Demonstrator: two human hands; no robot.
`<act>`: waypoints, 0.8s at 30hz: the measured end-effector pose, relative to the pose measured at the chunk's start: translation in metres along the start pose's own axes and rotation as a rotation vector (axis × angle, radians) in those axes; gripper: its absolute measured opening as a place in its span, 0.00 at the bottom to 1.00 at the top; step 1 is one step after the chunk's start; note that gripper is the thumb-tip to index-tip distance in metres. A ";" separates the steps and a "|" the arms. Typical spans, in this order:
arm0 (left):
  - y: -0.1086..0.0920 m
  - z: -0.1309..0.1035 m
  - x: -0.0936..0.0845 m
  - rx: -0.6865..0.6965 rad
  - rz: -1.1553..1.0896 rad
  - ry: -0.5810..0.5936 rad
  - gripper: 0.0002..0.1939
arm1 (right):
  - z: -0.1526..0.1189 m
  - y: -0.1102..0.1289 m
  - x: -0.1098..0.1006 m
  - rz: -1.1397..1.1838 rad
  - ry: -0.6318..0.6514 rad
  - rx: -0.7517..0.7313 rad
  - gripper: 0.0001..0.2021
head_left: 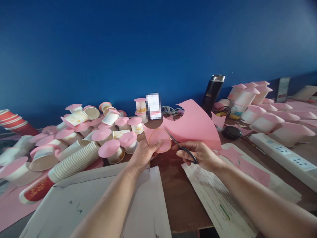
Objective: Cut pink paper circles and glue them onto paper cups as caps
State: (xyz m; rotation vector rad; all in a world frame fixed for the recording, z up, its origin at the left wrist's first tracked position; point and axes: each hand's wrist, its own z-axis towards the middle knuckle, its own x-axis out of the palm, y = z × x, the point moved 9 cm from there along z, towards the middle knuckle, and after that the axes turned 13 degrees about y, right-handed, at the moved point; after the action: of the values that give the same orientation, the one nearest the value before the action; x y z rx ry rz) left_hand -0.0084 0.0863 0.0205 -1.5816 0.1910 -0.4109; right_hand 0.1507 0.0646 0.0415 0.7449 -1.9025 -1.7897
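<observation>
Near, left: pale board [99, 201] lies on brown table [183, 198], partly beneath the left forearm. Near, right: printed sheet [215, 195], green mark on it, partly beneath the right forearm; pink scraps [254, 172] rest on top.

Centre: left hand [146, 153] pinches pink paper [195, 122] at a round outlined area [159, 140], thumb on top; undersides of the other fingers hidden. Right hand [196, 154] has its fingers closed around the black handles of scissors [182, 145]; blades point far and left, along the right side of the outlined area. The larger part of the paper spreads to the right of the blades, a curved notch in its far edge.

Left: nested cup stack [74, 162] lies tilted; beyond it, many paper cups with pink discs [110, 150], some upright, some tipped. Right: white power strip [284, 158]; round black object [232, 132] to its left.

Far: phone-like screen [154, 105], pixelated, near coiled cable [172, 110]; black bottle [213, 92] to their right; then more pink-topped cups [245, 96] and upright phone [282, 90]. Blue wall [148, 46] behind.
</observation>
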 end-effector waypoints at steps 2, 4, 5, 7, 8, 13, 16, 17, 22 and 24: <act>-0.001 0.000 0.000 0.002 -0.012 -0.006 0.19 | 0.000 0.000 -0.001 -0.004 -0.008 0.002 0.20; -0.001 0.000 0.001 -0.001 -0.026 -0.010 0.19 | 0.000 -0.001 -0.002 -0.006 -0.016 0.007 0.21; -0.002 -0.001 0.001 -0.003 -0.030 -0.010 0.19 | -0.001 -0.002 -0.002 -0.008 -0.019 0.011 0.21; -0.002 -0.001 0.001 -0.007 -0.031 -0.005 0.19 | -0.001 -0.003 -0.003 -0.011 -0.025 0.013 0.21; -0.003 -0.001 0.001 -0.006 -0.030 -0.001 0.19 | -0.001 -0.003 -0.004 -0.011 -0.027 0.013 0.21; -0.004 -0.001 0.000 0.002 -0.024 0.000 0.18 | -0.001 -0.005 -0.005 -0.004 -0.032 0.025 0.22; -0.004 -0.002 0.000 -0.006 -0.037 -0.017 0.18 | -0.001 -0.004 -0.005 0.001 -0.031 0.026 0.22; -0.005 -0.002 0.000 -0.008 -0.044 -0.026 0.18 | -0.001 -0.004 -0.005 0.004 -0.030 0.025 0.22; -0.005 -0.003 -0.001 -0.013 -0.072 -0.070 0.19 | 0.000 -0.004 -0.006 0.010 -0.032 0.034 0.22; -0.005 -0.003 -0.001 -0.016 -0.067 -0.072 0.20 | 0.000 -0.005 -0.007 0.013 -0.031 0.039 0.22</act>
State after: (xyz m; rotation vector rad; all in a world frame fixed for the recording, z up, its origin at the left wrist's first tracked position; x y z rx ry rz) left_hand -0.0113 0.0845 0.0251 -1.6191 0.0867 -0.4043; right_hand 0.1565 0.0684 0.0366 0.7201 -1.9627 -1.7707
